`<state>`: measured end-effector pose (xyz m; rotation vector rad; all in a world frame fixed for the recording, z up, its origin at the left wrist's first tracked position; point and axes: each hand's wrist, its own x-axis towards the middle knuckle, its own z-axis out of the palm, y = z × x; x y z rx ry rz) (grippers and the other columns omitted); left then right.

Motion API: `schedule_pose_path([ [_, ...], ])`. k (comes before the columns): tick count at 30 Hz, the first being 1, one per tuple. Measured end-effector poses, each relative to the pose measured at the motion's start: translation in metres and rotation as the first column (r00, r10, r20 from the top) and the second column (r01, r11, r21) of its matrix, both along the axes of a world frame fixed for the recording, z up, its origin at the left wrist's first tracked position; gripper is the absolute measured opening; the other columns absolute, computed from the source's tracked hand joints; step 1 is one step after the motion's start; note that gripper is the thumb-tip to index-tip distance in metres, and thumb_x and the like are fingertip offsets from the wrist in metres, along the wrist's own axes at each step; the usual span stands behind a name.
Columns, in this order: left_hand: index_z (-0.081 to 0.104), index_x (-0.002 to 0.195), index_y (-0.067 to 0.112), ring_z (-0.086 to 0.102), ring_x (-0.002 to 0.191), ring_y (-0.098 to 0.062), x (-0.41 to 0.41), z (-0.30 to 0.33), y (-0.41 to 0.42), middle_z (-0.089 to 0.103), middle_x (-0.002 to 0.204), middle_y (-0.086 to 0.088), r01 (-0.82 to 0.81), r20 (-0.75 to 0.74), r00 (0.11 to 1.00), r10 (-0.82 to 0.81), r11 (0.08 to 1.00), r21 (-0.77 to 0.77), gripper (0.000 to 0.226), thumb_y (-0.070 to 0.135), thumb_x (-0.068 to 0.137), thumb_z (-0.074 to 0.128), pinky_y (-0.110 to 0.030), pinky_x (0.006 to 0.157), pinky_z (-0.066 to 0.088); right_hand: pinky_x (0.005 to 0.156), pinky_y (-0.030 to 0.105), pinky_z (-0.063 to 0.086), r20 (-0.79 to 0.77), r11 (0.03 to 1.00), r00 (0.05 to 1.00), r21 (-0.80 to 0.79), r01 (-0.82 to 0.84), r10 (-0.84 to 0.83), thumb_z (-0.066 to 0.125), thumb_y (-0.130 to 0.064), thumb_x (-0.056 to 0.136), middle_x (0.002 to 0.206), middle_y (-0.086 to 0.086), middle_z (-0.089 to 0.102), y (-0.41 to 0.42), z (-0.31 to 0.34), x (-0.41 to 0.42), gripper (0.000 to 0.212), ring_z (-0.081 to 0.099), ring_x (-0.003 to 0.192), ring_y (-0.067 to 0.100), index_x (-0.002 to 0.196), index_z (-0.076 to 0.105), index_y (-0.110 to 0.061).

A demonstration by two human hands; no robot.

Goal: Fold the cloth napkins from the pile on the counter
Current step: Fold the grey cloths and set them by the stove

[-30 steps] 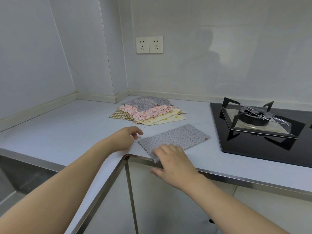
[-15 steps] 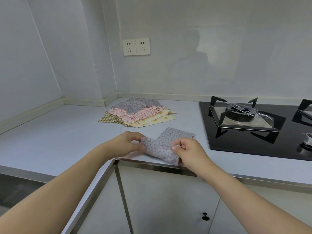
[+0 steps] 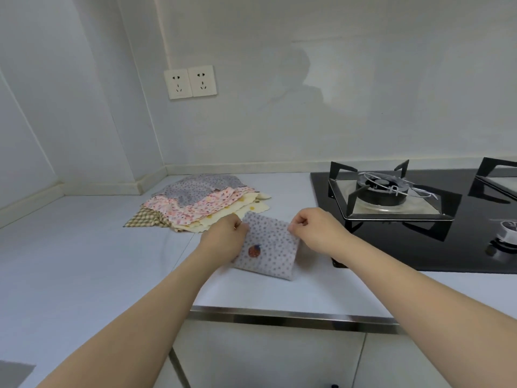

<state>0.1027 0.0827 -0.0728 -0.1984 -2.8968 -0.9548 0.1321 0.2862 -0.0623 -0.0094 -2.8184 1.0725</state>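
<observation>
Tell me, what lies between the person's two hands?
The head view shows a folded grey dotted napkin between the left hand and the right hand; each pinches one of its far corners.

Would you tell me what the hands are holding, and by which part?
Both hold the grey dotted napkin: left hand pinches its far left corner, right hand its far right corner.

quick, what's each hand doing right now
Left hand: pinching the far left corner of the grey dotted napkin.
Right hand: pinching the napkin's far right corner.
</observation>
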Motion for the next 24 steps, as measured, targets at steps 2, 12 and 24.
schedule_pose_path([
  [2,0.048,0.087,0.016,0.056,0.084,-0.025,-0.011,-0.004,0.012,0.057,0.083,0.0,-0.017,-0.033,0.999,0.013,0.991,-0.13,0.024,0.034,0.101,0.039,-0.036,0.076,0.042,0.064,0.027,0.044,0.025,0.999,1.0,0.037,-0.01,0.009,0.058,-0.026,0.093,0.086,-0.004,0.064,0.006,-0.001,-0.015,0.015,0.06,0.078,0.015,0.088,0.065,-0.014],
  [12,0.051,0.085,0.016,0.055,0.078,-0.024,-0.018,-0.026,0.027,0.063,0.083,0.0,-0.124,-0.174,0.983,0.066,0.929,-0.348,0.023,0.031,0.099,0.04,-0.035,0.078,0.038,0.08,0.032,0.051,0.174,0.956,0.98,0.257,-0.14,0.096,0.063,-0.027,0.087,0.094,0.0,0.066,0.019,-0.009,-0.056,0.011,0.062,0.091,0.02,0.078,0.063,-0.02],
  [24,0.053,0.105,0.032,0.053,0.101,-0.018,-0.017,-0.025,-0.001,0.067,0.092,0.008,-0.133,-0.126,0.988,0.093,0.923,-0.36,0.016,0.043,0.097,0.045,-0.035,0.087,0.02,0.049,0.026,0.029,0.331,0.857,0.934,0.434,-0.277,0.135,0.049,-0.027,0.097,0.066,0.002,0.041,0.008,0.0,-0.046,0.039,0.04,0.059,0.017,0.062,0.037,-0.015],
])
